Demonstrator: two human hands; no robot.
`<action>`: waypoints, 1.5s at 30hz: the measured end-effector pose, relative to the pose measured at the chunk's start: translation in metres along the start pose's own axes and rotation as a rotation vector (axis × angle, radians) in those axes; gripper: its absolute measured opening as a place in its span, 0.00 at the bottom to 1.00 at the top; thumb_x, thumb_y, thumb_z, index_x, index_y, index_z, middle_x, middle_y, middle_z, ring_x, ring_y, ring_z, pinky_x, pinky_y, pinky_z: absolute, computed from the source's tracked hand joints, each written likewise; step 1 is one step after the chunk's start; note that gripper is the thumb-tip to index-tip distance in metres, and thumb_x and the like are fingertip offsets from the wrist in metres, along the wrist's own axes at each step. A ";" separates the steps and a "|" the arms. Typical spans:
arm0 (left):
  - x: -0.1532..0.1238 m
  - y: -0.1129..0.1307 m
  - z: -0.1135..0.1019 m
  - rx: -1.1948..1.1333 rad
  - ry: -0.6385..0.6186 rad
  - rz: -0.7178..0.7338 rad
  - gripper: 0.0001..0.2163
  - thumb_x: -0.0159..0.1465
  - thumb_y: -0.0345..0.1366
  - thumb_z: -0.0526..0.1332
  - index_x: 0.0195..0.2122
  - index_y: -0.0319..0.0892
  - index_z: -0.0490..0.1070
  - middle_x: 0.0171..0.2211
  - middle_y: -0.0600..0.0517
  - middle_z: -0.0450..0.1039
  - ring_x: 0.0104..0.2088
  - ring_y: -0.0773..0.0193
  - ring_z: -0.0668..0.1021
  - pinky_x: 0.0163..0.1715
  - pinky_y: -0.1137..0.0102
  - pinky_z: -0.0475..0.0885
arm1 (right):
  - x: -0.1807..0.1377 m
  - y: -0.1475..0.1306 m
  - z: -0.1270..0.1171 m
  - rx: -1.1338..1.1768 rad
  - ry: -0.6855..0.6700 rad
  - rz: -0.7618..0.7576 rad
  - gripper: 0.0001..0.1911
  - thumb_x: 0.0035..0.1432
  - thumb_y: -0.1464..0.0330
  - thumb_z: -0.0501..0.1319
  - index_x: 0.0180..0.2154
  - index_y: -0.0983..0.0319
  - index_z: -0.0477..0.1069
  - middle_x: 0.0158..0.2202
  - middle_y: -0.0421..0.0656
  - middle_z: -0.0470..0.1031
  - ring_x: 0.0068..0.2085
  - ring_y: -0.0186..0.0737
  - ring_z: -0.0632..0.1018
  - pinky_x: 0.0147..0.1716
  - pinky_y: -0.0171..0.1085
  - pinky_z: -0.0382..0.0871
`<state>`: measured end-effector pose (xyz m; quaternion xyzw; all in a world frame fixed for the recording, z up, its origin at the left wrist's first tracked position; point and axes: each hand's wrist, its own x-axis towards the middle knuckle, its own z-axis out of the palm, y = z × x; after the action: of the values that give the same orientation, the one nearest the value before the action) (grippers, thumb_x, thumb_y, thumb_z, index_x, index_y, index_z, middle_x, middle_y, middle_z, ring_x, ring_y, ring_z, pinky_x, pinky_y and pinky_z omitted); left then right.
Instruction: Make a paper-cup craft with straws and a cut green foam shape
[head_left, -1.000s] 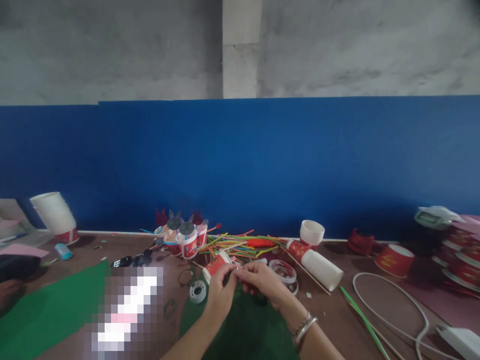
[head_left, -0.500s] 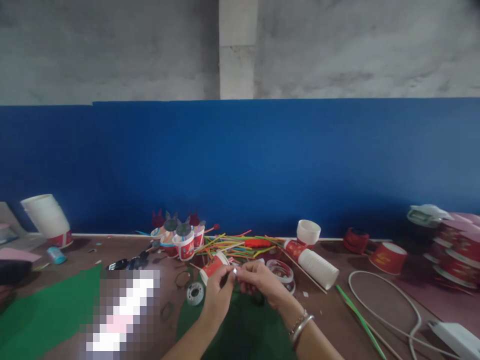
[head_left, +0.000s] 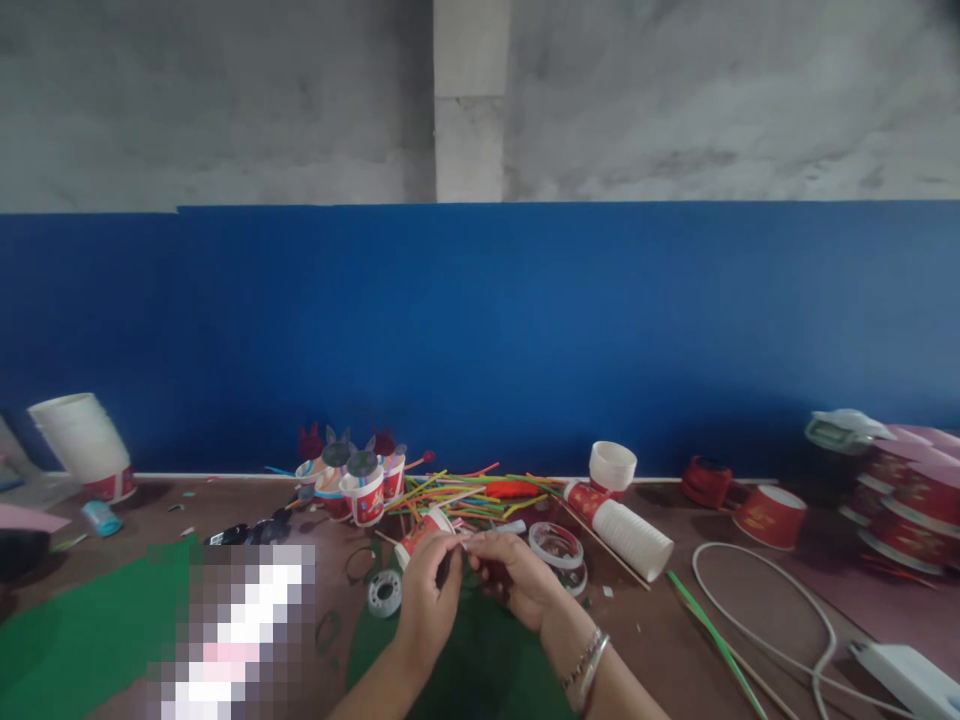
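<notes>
My left hand (head_left: 431, 585) and my right hand (head_left: 517, 575) meet fingertip to fingertip over the dark green sheet (head_left: 487, 660). Both are closed in a pinch on a small white piece (head_left: 463, 546), mostly covered by the fingers; its kind cannot be made out. Just behind my left hand a red and white paper cup (head_left: 416, 533) lies tilted. Left of that hand is a grey-white tape roll (head_left: 385, 593). Clear tape rolls (head_left: 556, 548) lie beyond my right hand.
Colourful sticks (head_left: 457, 495) are heaped at the back, beside decorated paper cups (head_left: 364, 495). A stack of cups (head_left: 630, 535) lies on its side. At right are a white cable (head_left: 780, 560), a white box (head_left: 907, 675) and stacked red containers (head_left: 907, 510). Green sheeting (head_left: 97, 620) spreads left.
The white piece between my fingertips showed plainly before and is now nearly hidden. My fingers have drawn closer over it. The whole view has shifted slightly.
</notes>
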<state>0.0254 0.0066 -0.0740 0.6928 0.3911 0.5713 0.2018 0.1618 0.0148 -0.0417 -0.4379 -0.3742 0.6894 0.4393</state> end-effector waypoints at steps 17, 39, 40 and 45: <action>-0.002 0.000 0.013 -0.430 0.135 -0.526 0.20 0.57 0.55 0.57 0.21 0.42 0.63 0.18 0.58 0.59 0.20 0.70 0.62 0.19 0.76 0.58 | -0.011 -0.030 -0.045 -1.284 0.295 -0.387 0.10 0.52 0.69 0.56 0.29 0.63 0.76 0.28 0.44 0.78 0.31 0.39 0.75 0.29 0.33 0.62; -0.004 -0.007 0.013 -0.119 -0.087 -0.253 0.17 0.60 0.41 0.59 0.49 0.42 0.72 0.41 0.45 0.76 0.39 0.56 0.76 0.39 0.63 0.70 | -0.029 -0.031 -0.017 -1.357 0.050 -0.542 0.05 0.58 0.71 0.52 0.33 0.61 0.66 0.26 0.38 0.70 0.25 0.32 0.67 0.24 0.30 0.50; -0.004 -0.009 0.013 -0.110 -0.075 -0.230 0.16 0.60 0.41 0.59 0.48 0.42 0.73 0.40 0.45 0.76 0.37 0.56 0.76 0.38 0.64 0.70 | -0.030 -0.031 -0.015 -1.377 0.050 -0.550 0.05 0.58 0.72 0.52 0.34 0.61 0.66 0.27 0.39 0.71 0.25 0.33 0.67 0.25 0.31 0.50; -0.002 -0.007 0.013 -0.127 0.022 -0.133 0.08 0.59 0.39 0.60 0.33 0.41 0.75 0.32 0.48 0.73 0.33 0.59 0.74 0.32 0.68 0.69 | -0.032 -0.031 -0.012 -1.395 0.022 -0.579 0.07 0.58 0.73 0.51 0.33 0.62 0.68 0.28 0.41 0.73 0.27 0.35 0.69 0.27 0.31 0.52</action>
<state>0.0351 0.0112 -0.0836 0.6446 0.4015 0.5880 0.2787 0.1892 -0.0026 -0.0087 -0.5054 -0.8196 0.1453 0.2276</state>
